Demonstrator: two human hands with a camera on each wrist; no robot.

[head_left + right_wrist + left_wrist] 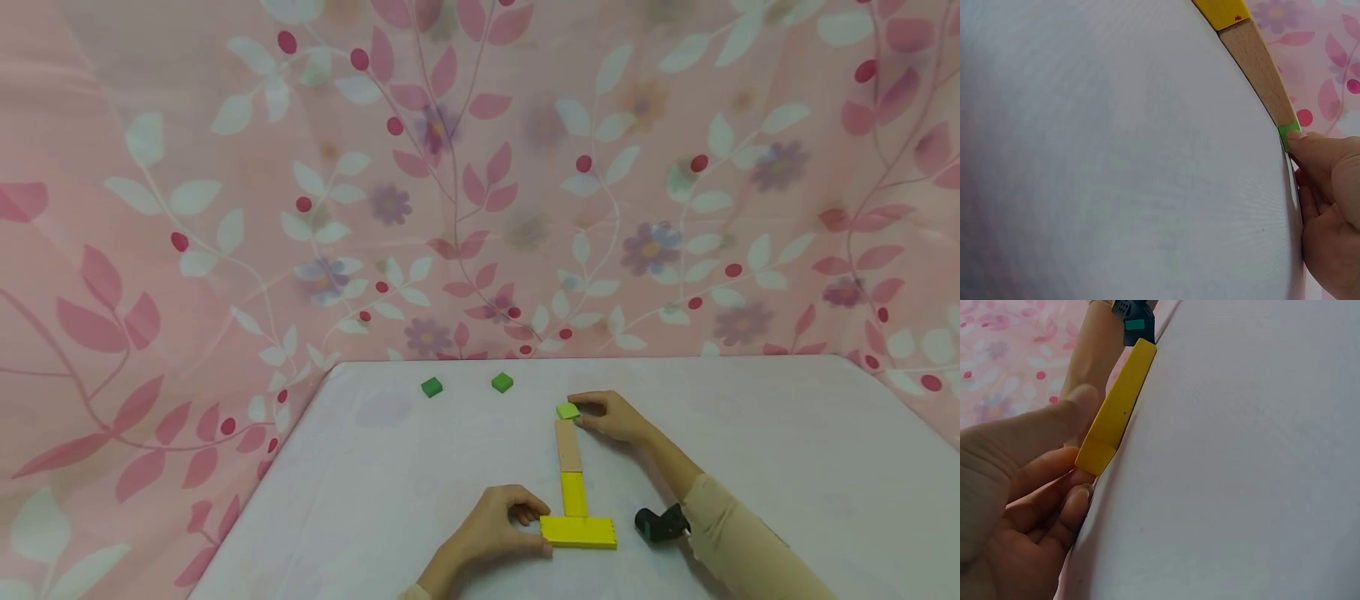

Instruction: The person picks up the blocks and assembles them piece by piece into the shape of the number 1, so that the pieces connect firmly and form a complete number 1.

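My left hand (495, 527) holds the left end of a wide yellow block (581, 532), its thumb at the near corner and fingers at the far one. From the far side of that block runs a column: a narrower yellow block (573, 495), then a plain wooden block (569, 447). At the column's far end my right hand (619, 417) pinches a small light green block (567, 411) between thumb and finger. The right wrist view shows this green block (1286, 134) right against the end of the wooden block (1259, 70).
Two small green blocks, a darker one (431, 387) and a brighter one (502, 382), lie towards the back of the white-covered table (360, 492). A black wrist-worn device (662, 525) hangs by the right sleeve (742, 533). Behind the table hangs a pink floral cloth (480, 208).
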